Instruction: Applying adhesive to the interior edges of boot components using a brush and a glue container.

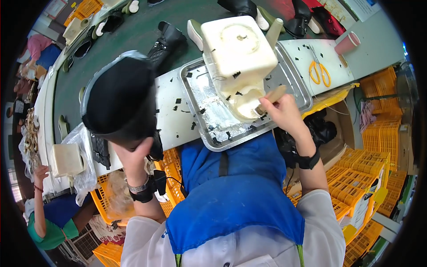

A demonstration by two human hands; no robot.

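Note:
My left hand (133, 155) is closed around the lower part of a tall black boot (120, 100), its wide shaft opening turned up toward me. My right hand (284, 115) grips a brush (275, 94) with a flat wooden handle. The brush's tip dips into the cup-shaped mouth (249, 105) of a white plastic glue container (235, 55), where pale cream stuff shows. That container stands upside down on a metal tray (213, 146) smeared with dried white residue and dotted with small black scraps.
Orange-handled scissors (319, 73) and a pink cup (347, 43) lie to the right. Beyond the tray, a dark green conveyor belt (133, 33) carries boots. Yellow crates (356, 178) stack at my right. At left, another person's hand (41, 173) is near a second white container (66, 160).

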